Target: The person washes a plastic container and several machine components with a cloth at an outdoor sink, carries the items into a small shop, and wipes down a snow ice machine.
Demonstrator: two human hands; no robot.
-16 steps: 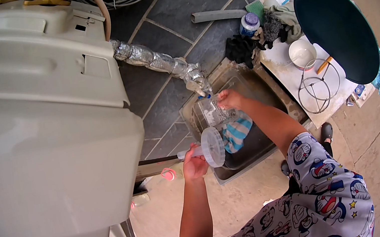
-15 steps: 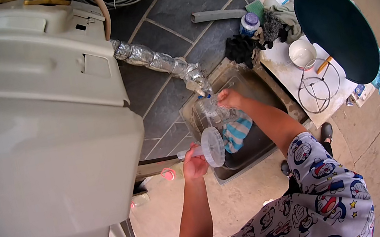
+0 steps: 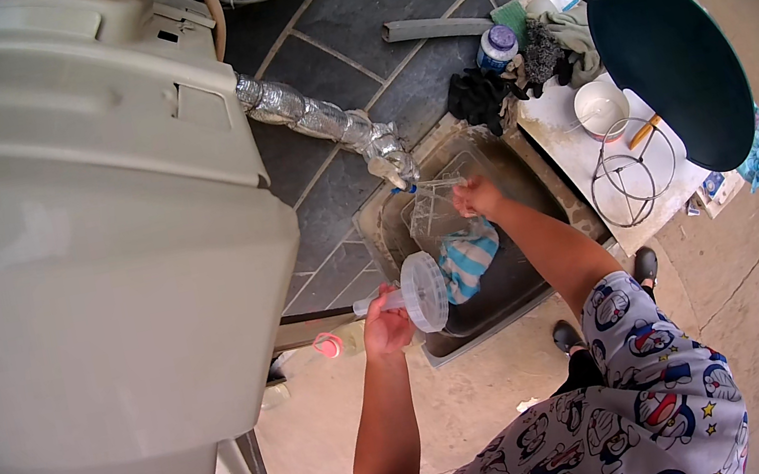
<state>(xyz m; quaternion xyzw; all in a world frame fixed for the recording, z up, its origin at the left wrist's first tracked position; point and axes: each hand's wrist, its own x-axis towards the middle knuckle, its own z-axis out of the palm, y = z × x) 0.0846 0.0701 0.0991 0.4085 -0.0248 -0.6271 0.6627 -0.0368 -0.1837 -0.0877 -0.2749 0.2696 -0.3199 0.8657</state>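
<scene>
My left hand (image 3: pixel 385 323) is closed round the stem of a translucent plastic piece with a round, shallow head (image 3: pixel 425 292), held over the near-left edge of the sink (image 3: pixel 536 289). My right hand (image 3: pixel 477 198) grips the rim of a clear plastic container (image 3: pixel 436 212), tilted beneath the tap (image 3: pixel 404 189). Foil wrapping (image 3: pixel 308 118) covers the pipe that leads to the tap. In the basin, just below the container, a blue-and-white striped cloth (image 3: pixel 471 261) lies bunched up.
A big pale plastic housing (image 3: pixel 104 286) fills the left side. Right of the sink, a white board (image 3: pixel 562 118) carries a white tub (image 3: pixel 602 108) and a wire ring stand (image 3: pixel 635 177). Behind them are a purple-lidded jar (image 3: pixel 497 47), black gloves (image 3: pixel 477 100) and a dark green oval panel (image 3: pixel 673 71).
My right hand has shifted slightly right and down, tipping the clear container under the tap. My left hand keeps its hold on the round-headed plastic piece almost in place.
</scene>
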